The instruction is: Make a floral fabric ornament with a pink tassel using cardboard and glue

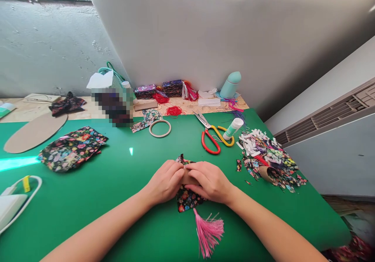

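Both hands meet over a dark floral fabric piece (185, 204) with a brown cardboard piece (190, 177) lying on it. My left hand (167, 180) has its fingers closed at the left edge of the fabric and card. Opposite it, my right hand (210, 180) pinches at the upper edge with thumb and fingertips, its fingers bent over the card. The fingers cover much of both pieces. Just below the fabric, a pink tassel (208, 230) lies spread on the green mat (140, 230).
Beyond the hands lie a tape roll (159, 136), scissors (209, 131) and a glue stick (233, 129). Fabric and paper scraps (268, 158) heap up at right. Folded floral fabric (74, 148) and a cardboard oval (35, 134) are at left. A turquoise bottle (231, 85) stands at the back.
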The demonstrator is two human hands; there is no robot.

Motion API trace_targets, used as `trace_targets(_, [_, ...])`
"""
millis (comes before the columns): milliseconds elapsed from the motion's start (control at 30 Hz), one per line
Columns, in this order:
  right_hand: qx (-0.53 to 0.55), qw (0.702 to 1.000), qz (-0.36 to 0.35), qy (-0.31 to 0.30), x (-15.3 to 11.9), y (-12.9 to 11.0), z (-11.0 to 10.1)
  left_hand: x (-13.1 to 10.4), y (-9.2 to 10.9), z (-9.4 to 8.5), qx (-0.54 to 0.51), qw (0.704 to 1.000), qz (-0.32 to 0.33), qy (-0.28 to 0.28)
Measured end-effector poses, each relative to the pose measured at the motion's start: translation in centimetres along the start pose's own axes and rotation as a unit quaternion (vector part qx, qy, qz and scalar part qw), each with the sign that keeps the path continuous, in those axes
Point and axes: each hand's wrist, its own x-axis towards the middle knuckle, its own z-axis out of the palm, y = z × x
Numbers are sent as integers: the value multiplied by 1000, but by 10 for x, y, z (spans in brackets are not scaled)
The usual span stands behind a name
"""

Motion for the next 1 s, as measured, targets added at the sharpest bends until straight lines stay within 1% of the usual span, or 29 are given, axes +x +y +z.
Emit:
trace_targets(100, [-3,999,52,12,-2,3,-2,-1,-8,-4,81,993,-78,-28])
trace_targets(200, [-5,993,116,19,-4,7,-4,-4,-24,-12,135,974,-177,-26])
trace_targets(267, [9,988,154,-3,-5,11,-3,-6,-37,-18,171,940,-285,-73])
trace_targets(300, [19,985,168,-24,-5,12,-3,-6,-43,-20,188,922,-323,-101])
trace_targets(367, [33,979,185,-81,-6,14,-1,-8,-54,-24,207,907,-349,-115])
trace_targets(433, [38,970,196,-141,-6,13,1,-10,-62,-26,243,887,-366,-141])
trace_targets(533, [47,957,208,-196,-7,10,3,-13,-69,-26,272,877,-364,-158])
trace_targets(600, [58,951,223,-204,-7,8,5,-15,-71,-25,283,880,-355,-142])
trace_targets(667, [72,947,242,-201,-8,6,7,-15,-68,-25,299,893,-322,-93])
trace_targets(733, [80,944,258,-192,-8,5,9,-13,-60,-24,284,925,-251,-37])
trace_targets(767, [81,943,265,-186,-8,4,11,-11,-54,-24,251,946,-203,-26])
trace_targets(800, [80,942,272,-180,-8,4,12,-8,-46,-24,196,970,-143,-34])
trace_targets(833, [78,941,278,-174,-8,4,13,-6,-37,-24,131,986,-82,-59])
trace_targets(867, [76,941,282,-170,-8,4,13,-3,-29,-24,70,993,-23,-91])
trace_targets(900, [75,942,284,-165,-9,4,14,-1,-20,-23,26,993,18,-118])
trace_targets(967, [74,944,281,-157,-9,4,15,2,-7,-22,-31,986,55,-157])
trace_targets(1000, [71,945,281,-153,-9,4,16,2,-3,-20,-43,984,60,-163])
